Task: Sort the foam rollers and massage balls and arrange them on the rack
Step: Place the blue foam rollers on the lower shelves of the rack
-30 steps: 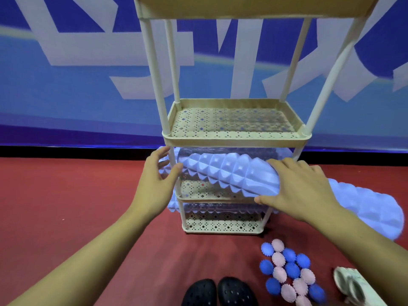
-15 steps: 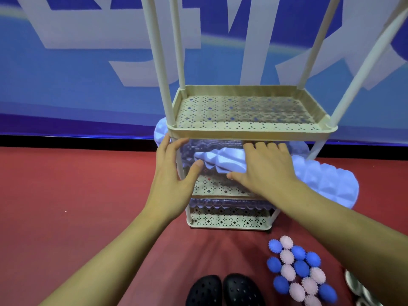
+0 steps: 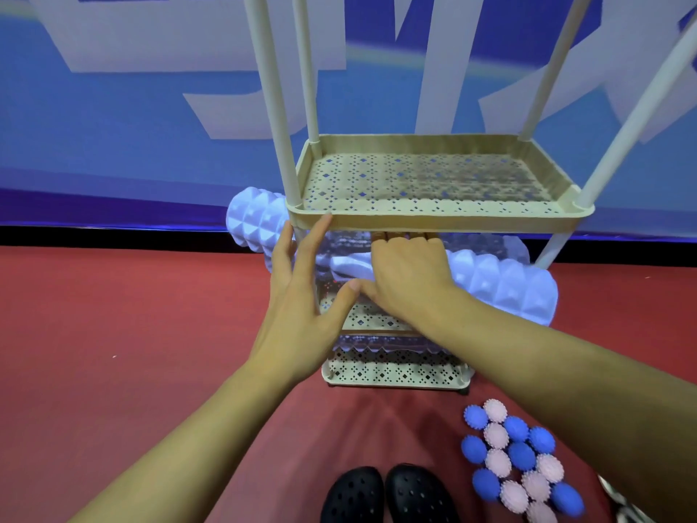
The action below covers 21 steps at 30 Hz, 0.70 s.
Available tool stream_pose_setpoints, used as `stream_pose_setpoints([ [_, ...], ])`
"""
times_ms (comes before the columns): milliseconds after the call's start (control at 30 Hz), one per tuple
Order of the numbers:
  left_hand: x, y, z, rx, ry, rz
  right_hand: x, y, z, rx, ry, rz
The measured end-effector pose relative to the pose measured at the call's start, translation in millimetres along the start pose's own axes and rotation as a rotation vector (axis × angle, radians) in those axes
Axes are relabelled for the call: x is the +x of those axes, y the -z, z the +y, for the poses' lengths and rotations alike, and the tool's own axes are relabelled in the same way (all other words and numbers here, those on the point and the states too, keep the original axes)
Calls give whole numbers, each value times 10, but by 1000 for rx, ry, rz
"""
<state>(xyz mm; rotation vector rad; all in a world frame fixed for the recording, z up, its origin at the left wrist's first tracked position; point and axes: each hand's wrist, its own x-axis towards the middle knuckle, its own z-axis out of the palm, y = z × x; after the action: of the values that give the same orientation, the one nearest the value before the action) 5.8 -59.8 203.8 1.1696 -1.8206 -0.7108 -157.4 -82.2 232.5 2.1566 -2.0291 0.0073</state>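
Observation:
A cream rack (image 3: 433, 217) with perforated shelves stands on the red floor. A pale lavender foam roller (image 3: 505, 288) lies across the shelf under its wide middle shelf, its right end sticking out. My right hand (image 3: 407, 277) grips this roller from above, fingertips hidden under the shelf edge. My left hand (image 3: 301, 296) is flat with straight fingers at the rack's front left post, thumb touching my right thumb. A second roller (image 3: 256, 224) lies behind, poking out left. A third roller (image 3: 377, 345) lies on the lowest shelf. Several blue and pink spiky massage balls (image 3: 516, 458) sit on the floor.
A blue and white banner wall (image 3: 113, 126) stands right behind the rack. My black shoes (image 3: 388, 496) are at the bottom edge, left of the balls. A pale object (image 3: 618, 500) shows at the bottom right, mostly hidden by my arm.
My right hand has pushed the front roller leftwards and deeper onto the shelf, so less sticks out on the right. The left hand shifted to the front post, and the view moved closer.

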Motion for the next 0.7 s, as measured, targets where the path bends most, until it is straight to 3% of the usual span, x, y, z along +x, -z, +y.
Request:
stream_pose_setpoints([
  [467,10,-19,8,135,9,-55,113,-49,157,-53,52,-33],
  [700,14,-13,-16,181,7,-44,213,-55,401,0,64,-204],
])
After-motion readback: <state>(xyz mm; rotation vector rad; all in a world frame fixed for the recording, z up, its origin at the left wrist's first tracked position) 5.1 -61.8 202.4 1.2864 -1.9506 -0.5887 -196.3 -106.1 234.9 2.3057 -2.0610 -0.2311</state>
